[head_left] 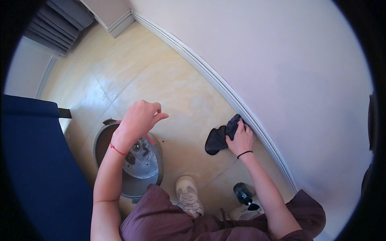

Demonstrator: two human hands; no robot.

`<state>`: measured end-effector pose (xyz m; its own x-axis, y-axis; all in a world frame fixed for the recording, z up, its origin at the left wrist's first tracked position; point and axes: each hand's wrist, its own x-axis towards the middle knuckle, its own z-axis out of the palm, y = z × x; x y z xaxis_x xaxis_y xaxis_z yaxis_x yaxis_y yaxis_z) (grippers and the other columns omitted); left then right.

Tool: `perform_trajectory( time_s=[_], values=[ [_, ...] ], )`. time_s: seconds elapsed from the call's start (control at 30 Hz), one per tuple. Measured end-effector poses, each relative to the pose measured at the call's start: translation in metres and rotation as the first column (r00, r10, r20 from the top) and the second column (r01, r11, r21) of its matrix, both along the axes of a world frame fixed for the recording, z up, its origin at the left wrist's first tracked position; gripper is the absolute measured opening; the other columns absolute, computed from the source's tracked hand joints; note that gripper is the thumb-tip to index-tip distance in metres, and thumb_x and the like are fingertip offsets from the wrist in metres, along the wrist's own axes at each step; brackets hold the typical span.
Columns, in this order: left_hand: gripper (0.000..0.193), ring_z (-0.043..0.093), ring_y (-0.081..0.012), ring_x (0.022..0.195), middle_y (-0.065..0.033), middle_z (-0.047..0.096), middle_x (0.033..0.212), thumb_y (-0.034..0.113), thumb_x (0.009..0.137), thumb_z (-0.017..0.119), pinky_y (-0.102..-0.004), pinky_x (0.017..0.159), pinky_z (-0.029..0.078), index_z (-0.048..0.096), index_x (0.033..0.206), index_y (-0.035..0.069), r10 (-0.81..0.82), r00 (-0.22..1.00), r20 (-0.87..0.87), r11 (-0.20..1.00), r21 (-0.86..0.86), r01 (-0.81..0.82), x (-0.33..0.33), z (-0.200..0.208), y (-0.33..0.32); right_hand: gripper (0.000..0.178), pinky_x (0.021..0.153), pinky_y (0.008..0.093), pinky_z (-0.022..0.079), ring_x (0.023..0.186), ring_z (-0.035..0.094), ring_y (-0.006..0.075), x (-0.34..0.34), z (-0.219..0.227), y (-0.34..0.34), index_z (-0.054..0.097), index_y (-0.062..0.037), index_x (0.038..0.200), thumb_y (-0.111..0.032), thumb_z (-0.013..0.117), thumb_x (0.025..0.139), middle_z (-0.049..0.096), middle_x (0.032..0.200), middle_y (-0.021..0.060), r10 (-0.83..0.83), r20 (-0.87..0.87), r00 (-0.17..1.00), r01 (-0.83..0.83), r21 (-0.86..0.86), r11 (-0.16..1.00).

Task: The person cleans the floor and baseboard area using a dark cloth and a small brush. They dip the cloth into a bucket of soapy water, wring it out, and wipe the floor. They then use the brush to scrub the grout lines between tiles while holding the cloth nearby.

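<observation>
My right hand [242, 138] presses a dark, wet-looking cloth [217, 140] against the pale skirting board [209, 72] where it meets the floor. Its fingers are bent over the bunched upper end, and the rest of the cloth trails flat on the tiles. My left hand [141, 118] hangs in the air above the far side of a grey basin [159, 168]. Those fingers are loosely curled in, the thumb points right, and nothing shows in them. Foamy water [144, 162] with dark shapes in it fills part of the basin; my left forearm hides some of it.
A dark pump bottle [242, 193] stands by my right shoe [243, 213], near the wall [289, 80]. My left shoe [187, 193] is planted beside the basin. Dark blue furniture [40, 160] borders the left side. A grey curtain [60, 26] hangs at the far left.
</observation>
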<state>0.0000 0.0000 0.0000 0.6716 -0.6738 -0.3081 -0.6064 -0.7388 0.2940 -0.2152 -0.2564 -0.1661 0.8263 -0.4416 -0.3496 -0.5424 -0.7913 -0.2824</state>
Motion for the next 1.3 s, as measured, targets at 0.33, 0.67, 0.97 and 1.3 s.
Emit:
perform_trajectory(
  time_s=[0.33,0.67,0.97,1.3],
  values=[
    [0.031,0.063,-0.0357,0.068,-0.0170,0.064,0.066,0.034,0.086,0.068,-0.0430,0.065,0.051,0.068,0.082,0.003,-0.005,0.995,-0.104,1.000,-0.026,0.002,0.000,-0.019,-0.007,0.097,0.107,0.0680,0.020,0.127,0.024,0.0680,0.071,-0.025,0.053,0.022,-0.0045,0.152,-0.063,0.058,0.083,0.017,0.151,0.0358,-0.049,-0.049,0.998,0.040,-0.182,0.983],
    [0.024,0.061,-0.0317,0.061,-0.0148,0.061,0.061,0.028,0.086,0.069,-0.0400,0.058,0.047,0.067,0.084,0.004,-0.169,0.985,-0.027,0.981,-0.098,0.166,-0.004,-0.033,-0.041,0.092,0.114,0.0546,0.023,0.137,0.029,0.0462,0.020,-0.027,0.014,0.031,-0.0030,0.147,-0.053,0.068,0.080,0.024,0.151,0.0249,0.250,0.259,0.933,-0.227,-0.116,0.967],
    [0.032,0.064,-0.0346,0.069,-0.0165,0.064,0.068,0.035,0.088,0.065,-0.0433,0.064,0.050,0.068,0.083,0.004,-0.312,0.948,-0.070,0.949,-0.080,0.306,-0.027,-0.039,-0.074,0.087,0.112,0.0478,0.031,0.132,0.040,0.0341,-0.107,-0.017,-0.036,0.038,-0.0077,0.145,-0.048,0.073,0.077,0.037,0.147,0.0190,0.206,0.204,0.957,-0.178,-0.147,0.973],
    [0.031,0.064,-0.0354,0.073,-0.0175,0.065,0.071,0.035,0.088,0.065,-0.0444,0.066,0.050,0.069,0.087,0.004,-0.383,0.918,-0.104,0.923,-0.090,0.375,-0.028,-0.048,-0.077,0.069,0.107,0.0471,0.039,0.127,0.045,0.0391,-0.157,-0.027,-0.047,0.047,-0.0032,0.136,-0.025,0.075,0.078,0.043,0.140,0.0206,0.211,0.345,0.915,-0.141,-0.216,0.966]
  ],
)
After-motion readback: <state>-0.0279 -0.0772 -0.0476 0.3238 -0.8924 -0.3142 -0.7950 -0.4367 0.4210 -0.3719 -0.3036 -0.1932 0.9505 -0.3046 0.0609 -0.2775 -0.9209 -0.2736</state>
